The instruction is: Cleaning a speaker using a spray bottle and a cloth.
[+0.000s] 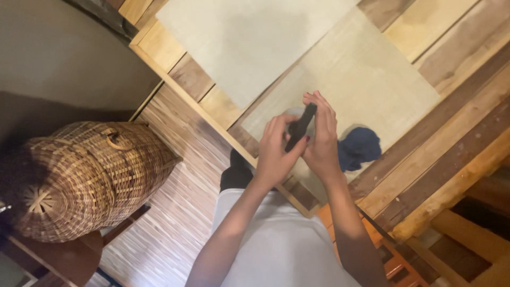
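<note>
Nearest the camera, two bare forearms rise over a white shirt toward the edge of a patchwork wooden worktop (pixel 457 143). Both hands meet over a pale woven rectangular mat (pixel 366 79) lying on that worktop. Left hand (pixel 273 154) curls its fingers around the lower end of a small dark, narrow piece of fabric (pixel 300 126), thumb pressed against it, so its grip is pinched shut on the cloth. Right hand (pixel 323 139) holds the upper end of the same piece, its fingertips closed over the top. What lies pale and rounded just behind the cloth is hard to make out; it may be a small dish. Just beside the right hand, touching the mat, lies a crumpled dark blue cloth (pixel 361 148). A second, lighter mat (pixel 249 42) overlaps the far part of the worktop. Well apart, on the left, a brown woven wicker basket (pixel 90 178) lies on its side above the striped wooden floor (pixel 175 212).
</note>
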